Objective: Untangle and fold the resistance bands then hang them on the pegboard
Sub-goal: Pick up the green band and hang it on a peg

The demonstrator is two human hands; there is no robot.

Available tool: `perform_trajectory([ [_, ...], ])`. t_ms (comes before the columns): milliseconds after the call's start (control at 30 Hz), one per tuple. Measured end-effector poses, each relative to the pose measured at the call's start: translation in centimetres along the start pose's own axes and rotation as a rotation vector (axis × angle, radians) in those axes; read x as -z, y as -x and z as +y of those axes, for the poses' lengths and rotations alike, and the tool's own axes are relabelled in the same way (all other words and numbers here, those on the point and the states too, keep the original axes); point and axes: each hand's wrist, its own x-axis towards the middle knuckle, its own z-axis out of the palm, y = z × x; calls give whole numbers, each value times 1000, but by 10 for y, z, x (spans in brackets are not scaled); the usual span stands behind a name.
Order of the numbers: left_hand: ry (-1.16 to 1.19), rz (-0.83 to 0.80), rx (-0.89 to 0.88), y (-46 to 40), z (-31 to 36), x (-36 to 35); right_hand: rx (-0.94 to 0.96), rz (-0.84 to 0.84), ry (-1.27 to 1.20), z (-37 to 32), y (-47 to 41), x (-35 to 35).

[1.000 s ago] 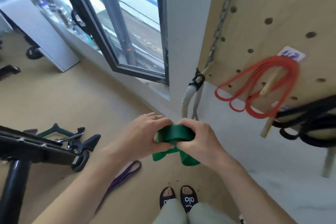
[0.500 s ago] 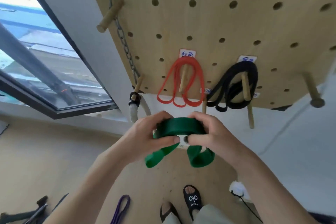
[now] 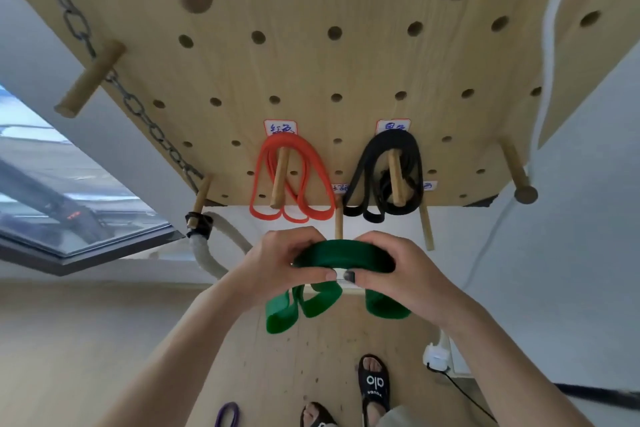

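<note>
Green band (image 3: 343, 253), folded into loops, sits pinched between both hands, just below the pegboard (image 3: 346, 62). Left hand (image 3: 277, 263) and right hand (image 3: 408, 270) each curl round an end, loops dangling beneath. Red band (image 3: 291, 177) and black band (image 3: 384, 177) already hang on pegs. I'd say green goes next; a purple band (image 3: 227, 414) waits on the floor.

Both hands (image 3: 346, 270) have raised the folded green band (image 3: 343, 255) from waist height to just below the pegboard (image 3: 346, 73)
</note>
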Motion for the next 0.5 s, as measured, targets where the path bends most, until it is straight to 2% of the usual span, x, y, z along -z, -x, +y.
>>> perform_trajectory([
  [100, -42, -32, 50, -15, -2, -5, -6, -6, 57, 11, -13, 13],
  [200, -78, -10, 75, -24, -5, -7, 6, -54, 132, 22, -25, 18],
  [300, -116, 22, 80, -34, -13, -8, 39, -31, 189, 32, -40, 23],
  [500, -143, 40, 101, -54, -32, -8, -3, 1, 165, 49, -66, 22],
])
